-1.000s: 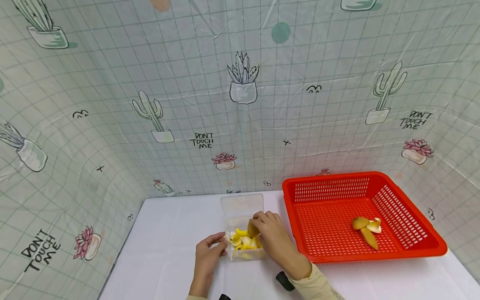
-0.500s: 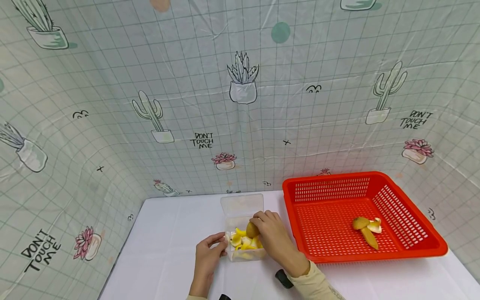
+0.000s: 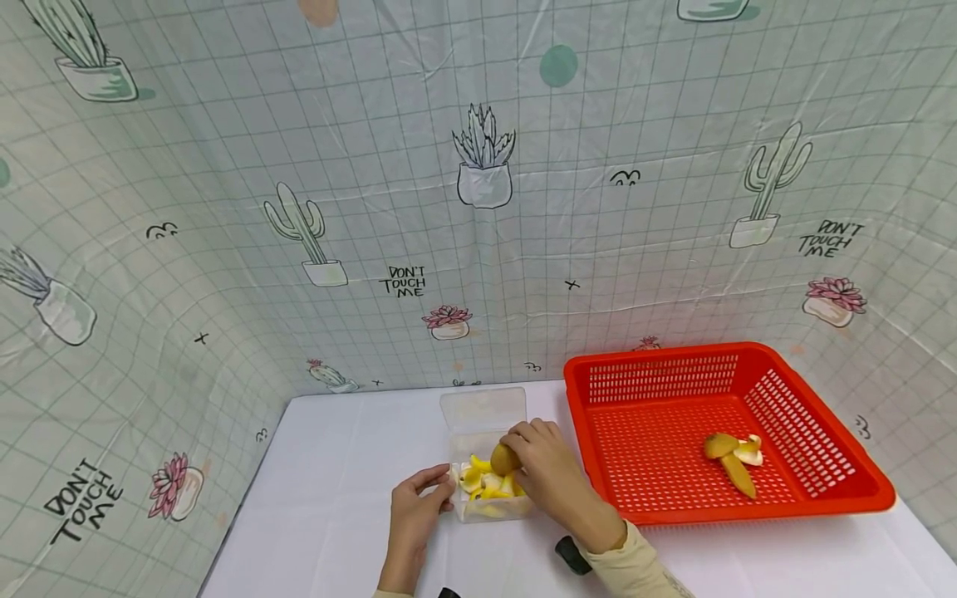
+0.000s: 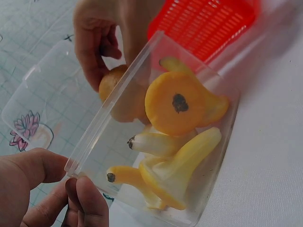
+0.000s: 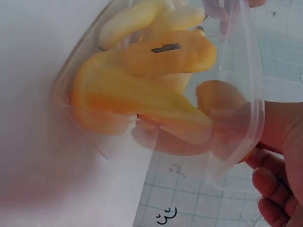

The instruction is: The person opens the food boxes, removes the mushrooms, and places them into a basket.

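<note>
A clear plastic box point(image 3: 489, 512) holds several yellow mushrooms point(image 3: 489, 492) with dark-tipped stems, seen through its wall in both wrist views. My left hand point(image 3: 415, 511) pinches the box's left rim between thumb and fingers. Over the box's right side, my right hand point(image 3: 549, 469) grips a mushroom with a brownish cap point(image 3: 503, 459). In the left wrist view that cap point(image 4: 112, 85) shows at the rim, partly behind the box wall, with the right hand's fingers point(image 4: 90, 61) on it. The fingers hide its stem in the head view.
A translucent lid point(image 3: 483, 409) stands open behind the box. To the right is a red perforated basket point(image 3: 748, 508) with a brown mushroom point(image 3: 736, 475) and a pale one point(image 3: 750, 451) inside. A patterned cloth point(image 3: 486, 249) hangs behind the white tabletop point(image 3: 321, 498).
The brown-capped mushroom has turned slightly in my right hand, showing more of its rounded cap. My right forearm has shifted a little to the right. My left hand stays on the box.
</note>
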